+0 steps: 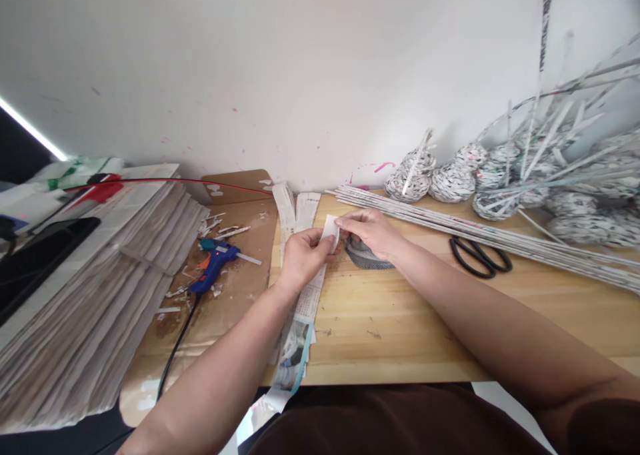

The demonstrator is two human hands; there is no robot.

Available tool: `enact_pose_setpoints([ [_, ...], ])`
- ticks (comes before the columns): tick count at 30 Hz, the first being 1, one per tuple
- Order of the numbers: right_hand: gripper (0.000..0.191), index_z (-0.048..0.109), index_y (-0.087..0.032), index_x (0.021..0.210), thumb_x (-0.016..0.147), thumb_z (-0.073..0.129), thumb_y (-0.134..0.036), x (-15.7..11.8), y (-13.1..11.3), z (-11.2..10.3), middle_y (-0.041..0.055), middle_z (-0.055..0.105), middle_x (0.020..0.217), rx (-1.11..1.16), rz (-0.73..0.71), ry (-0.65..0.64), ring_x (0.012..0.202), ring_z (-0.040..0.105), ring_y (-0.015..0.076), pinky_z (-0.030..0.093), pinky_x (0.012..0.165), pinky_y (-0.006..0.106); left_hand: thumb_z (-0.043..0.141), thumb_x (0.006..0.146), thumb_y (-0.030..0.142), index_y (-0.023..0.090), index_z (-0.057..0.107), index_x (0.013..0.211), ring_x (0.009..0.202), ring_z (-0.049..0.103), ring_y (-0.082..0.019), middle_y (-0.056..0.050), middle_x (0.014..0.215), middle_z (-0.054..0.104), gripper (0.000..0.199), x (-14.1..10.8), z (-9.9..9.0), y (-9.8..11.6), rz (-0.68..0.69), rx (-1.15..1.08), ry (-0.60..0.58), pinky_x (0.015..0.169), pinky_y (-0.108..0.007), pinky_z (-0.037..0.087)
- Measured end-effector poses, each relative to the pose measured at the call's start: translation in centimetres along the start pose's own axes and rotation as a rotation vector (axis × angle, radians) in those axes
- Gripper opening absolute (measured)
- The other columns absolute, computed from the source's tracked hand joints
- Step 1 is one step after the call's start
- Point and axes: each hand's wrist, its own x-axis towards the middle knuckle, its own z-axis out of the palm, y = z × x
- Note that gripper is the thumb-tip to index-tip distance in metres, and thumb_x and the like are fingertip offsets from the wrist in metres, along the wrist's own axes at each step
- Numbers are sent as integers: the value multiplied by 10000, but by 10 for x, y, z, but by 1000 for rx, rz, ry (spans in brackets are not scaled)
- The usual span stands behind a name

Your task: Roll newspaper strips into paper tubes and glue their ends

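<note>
Between my two hands is a small folded strip of pale paper (329,231). My left hand (306,255) pinches its lower end with the thumb on top. At its upper end, the thumb and fingers of my right hand (370,231) close on the paper. Long newspaper strips (311,301) lie under and beside my left hand, running from the back of the table over its front edge. A dark grey ribbed item (369,260) sits on the wooden table, partly hidden behind my right hand and wrist.
Left, a blue glue gun (216,267) lies on brown cardboard (245,295) among paper scraps, beside a tall newspaper stack (100,295). Right, thin rolled paper sticks (450,223) cross the table (390,348) near black-handled scissors (480,257). Woven paper shapes (453,183) line the wall.
</note>
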Motion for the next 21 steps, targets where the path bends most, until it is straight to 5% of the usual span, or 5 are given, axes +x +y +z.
enact_pose_setpoints([
  [21,392,542,-164,549,580,835,-422,-4,-1,10,-18,567,501,172,29,-15,446,494,95,402,453,243,706,709,352,161,711,781,716,680,-204,-42,736,722,205,-3,3,-2,36,3,1,620,-259,534],
])
